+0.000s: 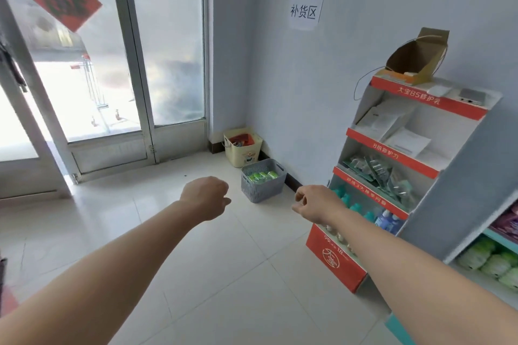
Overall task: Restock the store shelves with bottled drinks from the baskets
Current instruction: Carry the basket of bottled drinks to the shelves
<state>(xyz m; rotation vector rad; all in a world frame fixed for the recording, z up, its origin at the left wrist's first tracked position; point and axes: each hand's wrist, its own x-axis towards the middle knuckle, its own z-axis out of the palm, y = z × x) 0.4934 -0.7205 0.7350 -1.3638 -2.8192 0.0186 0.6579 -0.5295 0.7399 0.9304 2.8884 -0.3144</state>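
Head view of a shop corner marked as a restocking area by the paper sign (306, 10) on the wall. Both arms reach forward over the tiled floor (218, 274), empty. The left hand (206, 196) is loosely curled, its grip nearly closed on nothing; the right hand (315, 203) has thumb and fingers bent with a small gap between them — also holding nothing.

The grey slatted basket (262, 183) stands on the floor against the wall's dark skirting, probably parked there to keep stock out of the walkway yet close to the display. Inside it lie green-labelled bottles (263, 176), packed side by side on their sides. Behind it, in the corner, a cream bucket (243, 151) holds reddish items that cannot be identified.

The cardboard display stand (392, 176), with red-fronted tiers, sits just right of the basket; its lower tier already carries teal-capped bottles (356, 206) and blue-labelled bottles (388, 221), upright and facing out. An open cardboard box (417, 60) rests on its top.

Relative to the grips, the basket lies between and beyond both hands, apart from each. Judged step — approach to the basket for a first pick; neither hand has yet made contact.
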